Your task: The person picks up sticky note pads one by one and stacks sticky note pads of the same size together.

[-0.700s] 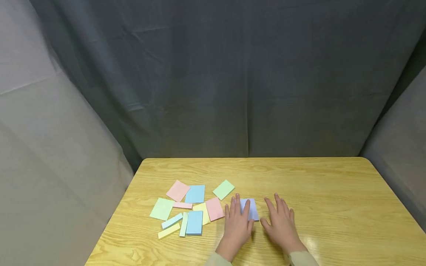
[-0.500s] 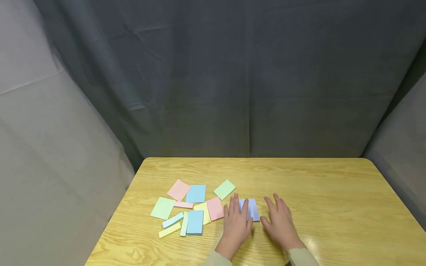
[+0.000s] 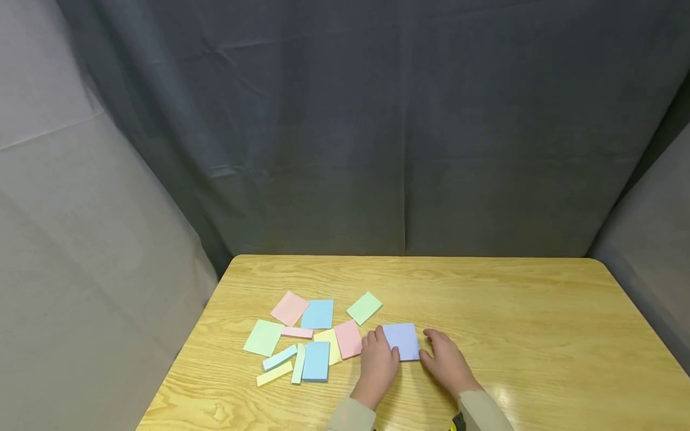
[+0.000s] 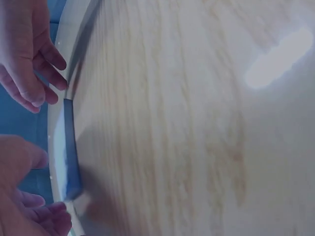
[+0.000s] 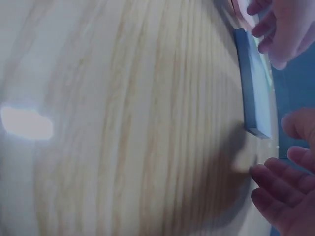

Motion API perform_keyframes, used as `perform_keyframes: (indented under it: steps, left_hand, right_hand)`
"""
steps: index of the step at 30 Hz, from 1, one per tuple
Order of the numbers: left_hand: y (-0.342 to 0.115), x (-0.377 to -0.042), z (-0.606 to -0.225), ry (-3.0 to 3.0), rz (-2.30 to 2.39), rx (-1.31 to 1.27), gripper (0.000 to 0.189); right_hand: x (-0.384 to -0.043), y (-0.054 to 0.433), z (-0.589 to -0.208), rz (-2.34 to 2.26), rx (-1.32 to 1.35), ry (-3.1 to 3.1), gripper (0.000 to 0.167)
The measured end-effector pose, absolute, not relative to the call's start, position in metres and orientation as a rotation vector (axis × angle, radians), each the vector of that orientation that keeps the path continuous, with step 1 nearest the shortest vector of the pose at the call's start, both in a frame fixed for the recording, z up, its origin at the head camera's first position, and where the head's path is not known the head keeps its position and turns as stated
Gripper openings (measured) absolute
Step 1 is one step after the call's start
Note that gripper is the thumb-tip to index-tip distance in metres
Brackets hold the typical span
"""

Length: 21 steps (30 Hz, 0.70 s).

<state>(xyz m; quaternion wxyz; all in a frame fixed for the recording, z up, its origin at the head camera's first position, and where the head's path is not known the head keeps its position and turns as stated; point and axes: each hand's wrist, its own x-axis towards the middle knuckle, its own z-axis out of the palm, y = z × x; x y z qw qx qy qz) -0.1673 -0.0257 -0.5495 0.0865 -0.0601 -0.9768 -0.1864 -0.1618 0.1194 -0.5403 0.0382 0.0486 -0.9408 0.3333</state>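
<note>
A lavender sticky note pad (image 3: 402, 342) lies flat between the two hands; the wrist views show its thick side edge. My left hand (image 3: 377, 363) is at its left edge, fingers bent and thumb by the near left corner. On the other side my right hand (image 3: 448, 365) sits just off the right edge with loosely bent fingers, and a gap shows between it and the pad (image 5: 256, 86) in the right wrist view. Immediately left of my left hand lies a pink sticky note pad (image 3: 348, 339), partly over a yellow one (image 3: 326, 346).
Further left are blue pads (image 3: 315, 361) (image 3: 318, 314), a pink pad (image 3: 289, 308), a green pad (image 3: 263, 338) and several narrow strips, such as a yellow strip (image 3: 274, 374). Another green pad (image 3: 364, 307) lies behind. The wooden table (image 3: 539, 335) ends at a dark curtain (image 3: 404, 131).
My left hand has drawn back off the lavender pad to its left edge, its fingers now more bent. The right hand's fingers have bent and lowered beside the right edge.
</note>
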Motion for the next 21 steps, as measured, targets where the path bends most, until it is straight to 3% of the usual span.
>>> perform_keyframes:
  steps: [13, 21]
  left_hand:
    - [-0.032, -0.176, -0.559, -2.955, -0.525, -0.107, 0.04]
    - [-0.03, -0.175, -0.556, -3.007, -0.439, -0.14, 0.036]
  right_hand:
    - [-0.179, 0.11, -0.547, 1.075, -0.014, -3.012, 0.044]
    - [-0.176, 0.108, -0.547, 1.125, -0.069, -3.019, 0.038]
